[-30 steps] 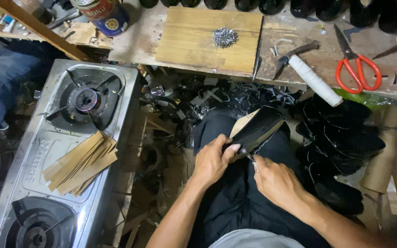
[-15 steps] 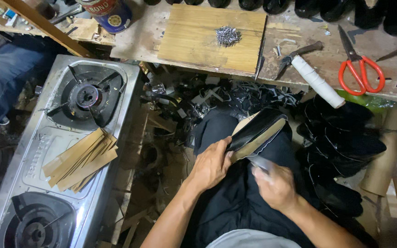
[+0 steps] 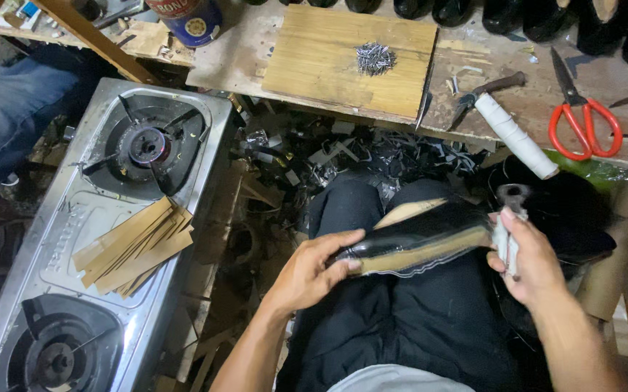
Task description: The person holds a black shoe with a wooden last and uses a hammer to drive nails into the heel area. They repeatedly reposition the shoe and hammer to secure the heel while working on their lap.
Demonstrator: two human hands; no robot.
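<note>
A worn wooden bench point(image 3: 256, 58) is seen along the top of the view, stained and littered with offcuts. A pale wooden board point(image 3: 314, 65) is laid on it, and red-handled scissors point(image 3: 582, 123) are placed towards its right end. Dark shoes point(image 3: 502, 11) are lined up along its far edge. A two-burner steel stove point(image 3: 81, 239) is set on the left, with tan strips point(image 3: 129, 247) stacked on it. The floor point(image 3: 372, 149) below the bench is covered with dark scraps. The scene is lit dimly.

Black shoe point(image 3: 415, 243) now flatter across the lap, right hand point(image 3: 528, 261) with pincers point(image 3: 508, 218) shifted outward to its toe end.
</note>
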